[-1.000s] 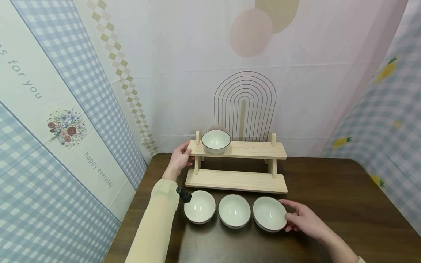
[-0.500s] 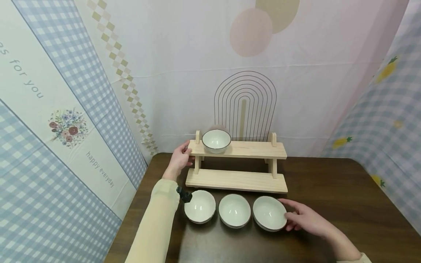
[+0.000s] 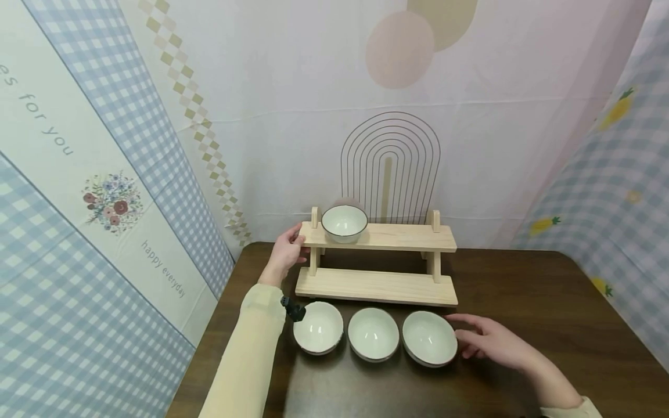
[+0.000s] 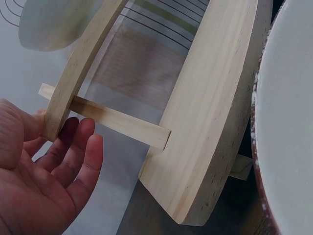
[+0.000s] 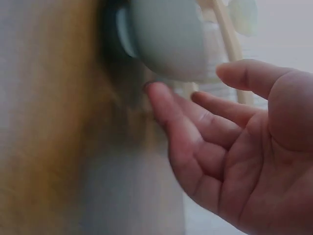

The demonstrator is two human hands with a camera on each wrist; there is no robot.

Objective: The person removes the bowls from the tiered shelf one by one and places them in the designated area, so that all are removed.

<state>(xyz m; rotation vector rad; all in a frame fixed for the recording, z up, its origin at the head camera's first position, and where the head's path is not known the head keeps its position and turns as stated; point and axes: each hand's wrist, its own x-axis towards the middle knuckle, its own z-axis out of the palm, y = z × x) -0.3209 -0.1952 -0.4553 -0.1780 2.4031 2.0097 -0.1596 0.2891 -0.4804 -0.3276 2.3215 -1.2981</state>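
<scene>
A two-tier wooden shelf [image 3: 405, 237] stands at the back of the table. My left hand [image 3: 286, 253] grips the left end of its upper board, thumb on top and fingers below, as the left wrist view [image 4: 58, 161] also shows. A white bowl [image 3: 344, 224] with a dark rim sits upright on the upper board's left part. Three similar bowls stand in a row before the shelf: a left bowl [image 3: 320, 329], a middle bowl [image 3: 373, 335] and a right bowl [image 3: 430, 339]. Beside the right bowl, my right hand [image 3: 493, 342] has loosely bent fingers, slightly apart from it.
The lower board [image 3: 376, 285] of the shelf lies just behind the bowl row. Dark brown wooden table [image 3: 543, 302] extends to the right. A patterned white cloth [image 3: 292, 116] hangs behind, with checked cloths on both sides. A small black device [image 3: 294, 309] on my left wrist overlaps the left bowl.
My right hand has let go of the right bowl and drawn slightly to the right. The left hand keeps its grip on the shelf, and the bowls stay in place.
</scene>
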